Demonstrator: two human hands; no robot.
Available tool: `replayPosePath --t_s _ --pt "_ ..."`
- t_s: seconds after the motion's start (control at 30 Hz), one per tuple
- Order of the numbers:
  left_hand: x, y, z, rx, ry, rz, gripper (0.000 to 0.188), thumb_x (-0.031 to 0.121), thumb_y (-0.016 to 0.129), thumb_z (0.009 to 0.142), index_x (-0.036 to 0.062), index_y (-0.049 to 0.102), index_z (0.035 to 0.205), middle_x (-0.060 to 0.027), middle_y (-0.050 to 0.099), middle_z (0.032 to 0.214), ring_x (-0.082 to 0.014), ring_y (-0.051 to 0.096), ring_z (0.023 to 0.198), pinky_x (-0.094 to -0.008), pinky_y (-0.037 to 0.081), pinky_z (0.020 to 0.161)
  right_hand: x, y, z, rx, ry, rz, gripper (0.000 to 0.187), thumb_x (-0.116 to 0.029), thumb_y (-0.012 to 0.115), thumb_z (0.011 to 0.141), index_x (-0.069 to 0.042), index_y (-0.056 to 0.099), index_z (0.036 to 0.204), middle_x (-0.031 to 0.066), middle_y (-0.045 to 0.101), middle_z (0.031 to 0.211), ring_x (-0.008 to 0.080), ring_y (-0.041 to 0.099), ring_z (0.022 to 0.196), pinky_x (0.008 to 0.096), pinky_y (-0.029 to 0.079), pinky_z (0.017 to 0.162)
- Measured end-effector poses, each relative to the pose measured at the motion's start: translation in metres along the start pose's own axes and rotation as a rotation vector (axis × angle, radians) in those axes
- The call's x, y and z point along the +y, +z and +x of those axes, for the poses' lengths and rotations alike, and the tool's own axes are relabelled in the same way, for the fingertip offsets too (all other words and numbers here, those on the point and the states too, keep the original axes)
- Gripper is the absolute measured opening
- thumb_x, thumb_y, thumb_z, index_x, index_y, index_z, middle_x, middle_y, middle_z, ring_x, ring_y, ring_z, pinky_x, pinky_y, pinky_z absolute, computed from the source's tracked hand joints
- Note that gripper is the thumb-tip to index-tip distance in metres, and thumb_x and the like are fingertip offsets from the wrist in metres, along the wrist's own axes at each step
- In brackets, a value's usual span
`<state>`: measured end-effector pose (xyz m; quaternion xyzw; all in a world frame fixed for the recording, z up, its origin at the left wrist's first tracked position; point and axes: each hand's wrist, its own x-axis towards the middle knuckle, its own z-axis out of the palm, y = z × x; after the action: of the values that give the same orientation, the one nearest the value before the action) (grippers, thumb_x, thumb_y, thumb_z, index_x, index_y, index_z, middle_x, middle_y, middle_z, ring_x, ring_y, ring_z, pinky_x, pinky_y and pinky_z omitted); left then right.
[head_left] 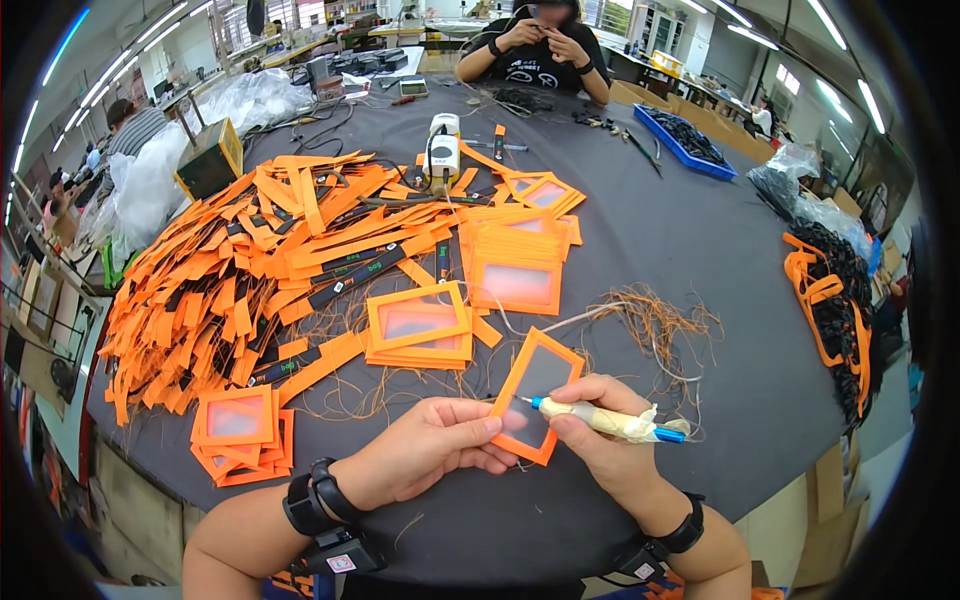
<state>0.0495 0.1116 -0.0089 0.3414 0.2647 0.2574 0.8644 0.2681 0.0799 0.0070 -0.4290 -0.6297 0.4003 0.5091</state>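
Observation:
My left hand (445, 445) pinches the lower left edge of an orange-framed card holder (535, 385) with a clear window, held tilted above the table. My right hand (610, 435) is closed round a pen-shaped tool (600, 420) with blue ends, a pale tape-wrapped body and a fine metal tip. That tip is at the holder's window, near its left border; whether it touches cannot be made out. Just beyond my left hand lies a stack of similar holders (420, 325). Another stack (515, 270) sits farther back, and more holders (235, 420) lie at the left.
A large heap of orange and black strips (230, 270) covers the left of the dark table (720, 400). Loose orange threads (655, 325) and a pale cord lie beyond my right hand. A white power box (442, 150), a blue tray (685, 140) and a seated person (535, 50) are farther back.

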Motion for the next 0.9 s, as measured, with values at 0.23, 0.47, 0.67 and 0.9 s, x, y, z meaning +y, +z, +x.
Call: replayPosePath --t_s 0.23,0.47,0.67,0.9 --pt "0.0007 0.0002 0.0004 -0.002 -0.001 -0.011 0.032 0.017 0.051 0.097 -0.0037 0.056 0.12 -0.0135 0.063 0.106 -0.0172 0.063 0.091 -0.0279 0.052 0.084 0.0013 -0.0006 0.0004 -0.01 -0.013 0.003 0.019 -0.005 0.07 0.082 -0.001 0.062 0.099 0.0056 0.065 0.09 0.0077 0.059 0.077 0.0207 0.046 0.067" --pt "-0.0008 -0.0015 0.0009 -0.008 0.005 -0.018 0.031 0.017 0.051 0.097 -0.0029 0.057 0.119 -0.0133 0.064 0.105 -0.016 0.063 0.09 -0.0272 0.052 0.083 0.0007 -0.001 -0.0005 -0.051 0.043 0.066 0.017 -0.007 0.069 0.083 -0.001 0.062 0.097 0.007 0.065 0.091 0.0091 0.06 0.081 0.0216 0.047 0.07" --pt "-0.001 -0.0016 0.0014 -0.012 0.005 -0.022 0.031 0.017 0.051 0.097 -0.0028 0.057 0.119 -0.0128 0.064 0.105 -0.0156 0.063 0.09 -0.027 0.052 0.083 0.0007 -0.0023 -0.0006 -0.059 0.027 0.029 0.018 -0.007 0.069 0.083 -0.001 0.062 0.098 0.0069 0.065 0.091 0.0093 0.061 0.081 0.0217 0.048 0.07" --pt "-0.001 -0.0011 0.001 -0.007 0.009 -0.002 0.031 0.018 0.051 0.097 -0.0025 0.057 0.119 -0.0125 0.064 0.104 -0.0155 0.063 0.09 -0.0268 0.052 0.083 -0.0004 -0.001 0.0009 -0.031 -0.002 0.003 0.017 -0.007 0.069 0.083 -0.001 0.062 0.098 0.0075 0.065 0.091 0.0098 0.061 0.08 0.0218 0.048 0.07"
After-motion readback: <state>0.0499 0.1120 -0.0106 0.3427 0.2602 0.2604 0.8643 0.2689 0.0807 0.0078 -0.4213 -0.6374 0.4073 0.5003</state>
